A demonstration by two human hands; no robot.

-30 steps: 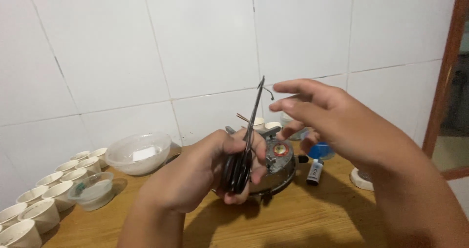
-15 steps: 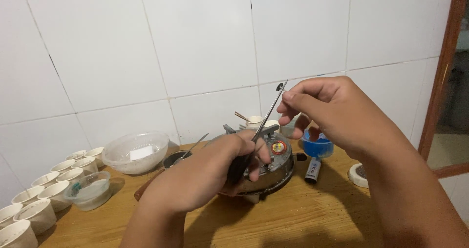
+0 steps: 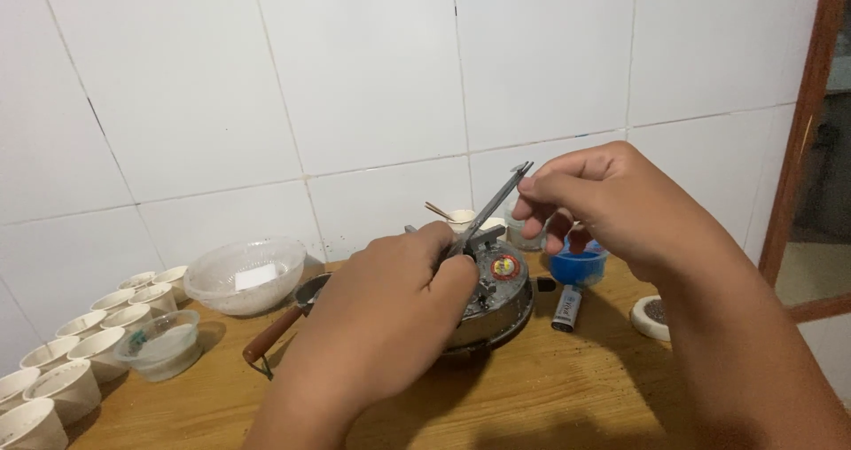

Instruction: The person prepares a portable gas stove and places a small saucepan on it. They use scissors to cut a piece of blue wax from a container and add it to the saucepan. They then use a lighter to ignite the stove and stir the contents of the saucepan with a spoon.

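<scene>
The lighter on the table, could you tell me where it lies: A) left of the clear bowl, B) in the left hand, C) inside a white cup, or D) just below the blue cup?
D: the lighter lies on the table just below the blue cup.

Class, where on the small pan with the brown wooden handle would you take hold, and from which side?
Grip the brown wooden handle, coming from the left front. It juts out toward the table edge, free of the clear plastic bowl beside it, while the left hand covers the pan's right side.
</scene>
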